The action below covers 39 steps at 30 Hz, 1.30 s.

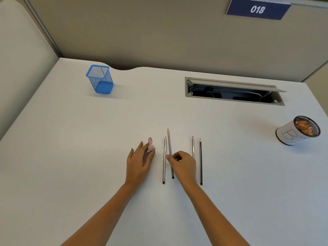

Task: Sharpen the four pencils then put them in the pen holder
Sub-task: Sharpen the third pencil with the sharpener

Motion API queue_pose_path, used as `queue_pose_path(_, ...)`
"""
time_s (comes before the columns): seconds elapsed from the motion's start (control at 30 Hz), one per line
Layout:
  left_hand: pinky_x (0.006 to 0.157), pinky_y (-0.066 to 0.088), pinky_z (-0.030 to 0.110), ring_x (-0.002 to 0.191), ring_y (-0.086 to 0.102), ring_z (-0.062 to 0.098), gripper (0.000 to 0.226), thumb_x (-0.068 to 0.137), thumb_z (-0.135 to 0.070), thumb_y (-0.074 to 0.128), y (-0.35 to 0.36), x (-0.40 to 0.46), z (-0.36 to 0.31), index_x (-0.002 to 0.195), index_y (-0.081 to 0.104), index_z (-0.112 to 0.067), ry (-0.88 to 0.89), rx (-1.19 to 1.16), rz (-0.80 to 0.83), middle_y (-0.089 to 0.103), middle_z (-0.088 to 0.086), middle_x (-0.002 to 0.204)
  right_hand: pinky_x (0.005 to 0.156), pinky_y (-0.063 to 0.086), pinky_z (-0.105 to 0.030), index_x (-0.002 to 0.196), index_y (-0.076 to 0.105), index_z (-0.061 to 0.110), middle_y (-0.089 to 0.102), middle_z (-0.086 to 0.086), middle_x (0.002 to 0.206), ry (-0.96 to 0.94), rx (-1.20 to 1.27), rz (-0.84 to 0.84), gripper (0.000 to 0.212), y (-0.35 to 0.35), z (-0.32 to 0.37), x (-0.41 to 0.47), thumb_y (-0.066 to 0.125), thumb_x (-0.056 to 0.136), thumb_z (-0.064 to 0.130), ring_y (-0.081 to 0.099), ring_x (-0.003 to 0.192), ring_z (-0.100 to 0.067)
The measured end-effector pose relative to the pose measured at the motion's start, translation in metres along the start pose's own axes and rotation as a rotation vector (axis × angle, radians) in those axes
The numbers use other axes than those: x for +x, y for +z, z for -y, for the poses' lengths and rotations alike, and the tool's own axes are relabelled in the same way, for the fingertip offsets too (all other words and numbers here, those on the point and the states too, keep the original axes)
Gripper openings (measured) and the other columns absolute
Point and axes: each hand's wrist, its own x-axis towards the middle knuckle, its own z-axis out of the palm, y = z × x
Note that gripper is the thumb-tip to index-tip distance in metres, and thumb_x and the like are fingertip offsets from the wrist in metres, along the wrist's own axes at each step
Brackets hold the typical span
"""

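1. Your right hand (182, 165) has its fingers curled in around the second pencil (169, 150), pinching it about midway along; that pencil sits a little further forward than the rest.
2. Your left hand (139, 161) lies loosely cupped over the pink sharpener (150, 147), thumb against its side, fingers half spread, the sharpener touching the desk.
3. The first pencil (164, 160) lies just beside the pinched one, between your 2 hands, point away from you.
4. Your right knuckles cover the lower part of the third pencil (193, 146); the fourth pencil (200, 161), darker, lies clear just to its right.
5. All 4 are slim, lie roughly parallel, tips forward.
6. The blue pen holder (100, 79) stands upright far left at the back, square mesh, well apart from the pencils.
7. Nothing lies between the hands and that holder on the smooth white desk (71, 157).
8. Far right, a round mesh cup (298, 133) wrapped in white paper holds shavings; a hand-drawn "B" shows on the wrap.
9. A grey cable tray (234, 91) sits open at the back.
10. The blue sign (257, 9) on the beige partition reads "018".
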Motion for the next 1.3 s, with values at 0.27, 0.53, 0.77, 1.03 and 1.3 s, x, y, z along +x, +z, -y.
queue_pose_path(0.27,0.078,0.044,0.011,0.090,0.063,0.004,0.014,0.091,-0.024,0.068,-0.029,0.021,-0.040,0.102,0.066,-0.033,-0.005,-0.306,0.264,0.070,-0.018,0.095,0.068,0.048,-0.018,0.093,0.072,0.018,0.066,0.005,0.082,-0.404,-0.155,-0.122,0.011,-0.085,-0.021,-0.017,0.071,0.082,0.017,0.064,0.073,-0.009)
queue_pose_path(0.53,0.072,0.048,0.015,0.078,0.064,0.003,0.016,0.089,-0.034,0.070,-0.046,0.036,-0.077,0.101,0.070,-0.024,-0.044,-0.338,0.571,0.072,-0.011,0.089,0.054,0.050,-0.029,0.090,0.073,0.008,0.067,-0.006,0.080,-0.751,-0.480,-0.256,0.011,-0.135,-0.018,-0.015,0.073,0.079,0.013,0.062,0.067,-0.024)
queue_pose_path(0.77,0.060,0.035,0.019,0.063,0.049,0.001,0.039,0.079,-0.066,0.064,-0.060,0.039,-0.094,0.096,0.074,-0.032,-0.118,-0.190,0.741,0.064,-0.012,0.073,0.059,0.049,-0.034,0.089,0.073,0.008,0.068,-0.010,0.078,-0.980,-0.641,-0.297,0.009,-0.158,-0.010,-0.016,0.074,0.079,0.009,0.061,0.064,-0.031)
queue_pose_path(1.03,0.049,0.020,0.019,0.054,0.033,0.009,0.034,0.093,-0.049,0.058,-0.063,0.039,-0.104,0.097,0.076,-0.021,-0.181,-0.418,0.959,0.067,0.003,0.086,0.060,0.045,-0.032,0.090,0.075,0.007,0.070,-0.008,0.079,-1.119,-0.648,-0.315,0.011,-0.158,-0.002,-0.020,0.069,0.083,0.013,0.062,0.065,-0.029)
queue_pose_path(1.3,0.062,0.039,0.018,0.073,0.053,0.011,0.025,0.089,-0.040,0.067,-0.048,0.017,-0.098,0.089,0.067,-0.015,-0.169,-0.311,0.796,0.072,-0.005,0.091,0.043,0.041,-0.027,0.079,0.070,0.017,0.062,0.003,0.071,-0.886,-0.666,-0.026,0.016,-0.159,0.012,-0.019,0.059,0.087,0.025,0.057,0.055,-0.021)
